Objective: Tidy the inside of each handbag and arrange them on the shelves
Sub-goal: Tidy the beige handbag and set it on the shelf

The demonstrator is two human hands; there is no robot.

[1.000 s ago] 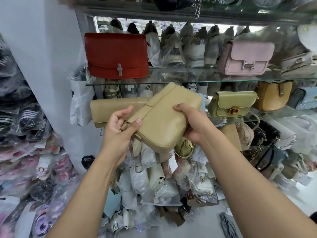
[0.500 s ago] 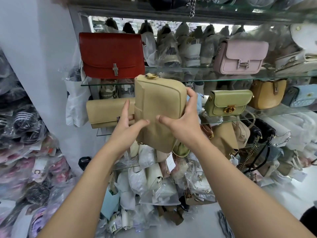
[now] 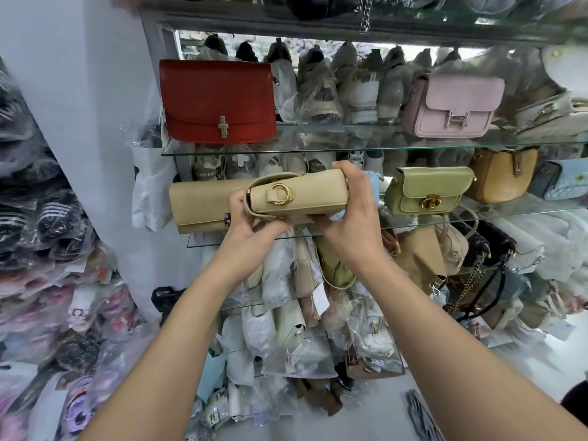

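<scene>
Both of your hands grip one beige handbag [image 3: 313,195]. Your left hand [image 3: 251,226] takes its left end, with the fingers curled round the far side and the thumb pressed up under the bottom edge. Your right hand [image 3: 351,214] takes the right end, with the fingers hooked over the top and the thumb tucked beneath. Neither hand is spread; each is closed firmly on the bag.

You hold the bag in the air, lying level, in front of the middle glass shelf [image 3: 496,218]. It sits between a long beige clutch [image 3: 200,202] and a green bag [image 3: 429,192], and it covers the clutch's right end from your view. The bag is plain, grained beige. The face turned to you carries one gold ring [image 3: 280,194] with a short beige tab looped through it, and a flap edge curls round the left end.

Four bags stand along the middle shelf: the clutch, the green bag, a tan bag [image 3: 502,175] and a pale blue bag [image 3: 563,184]. On the upper glass shelf [image 3: 318,148] two bags stand clear at the front, a red bag [image 3: 218,100] and a pink bag [image 3: 458,106]. The pale ones at the far right are too crowded to count.
</scene>
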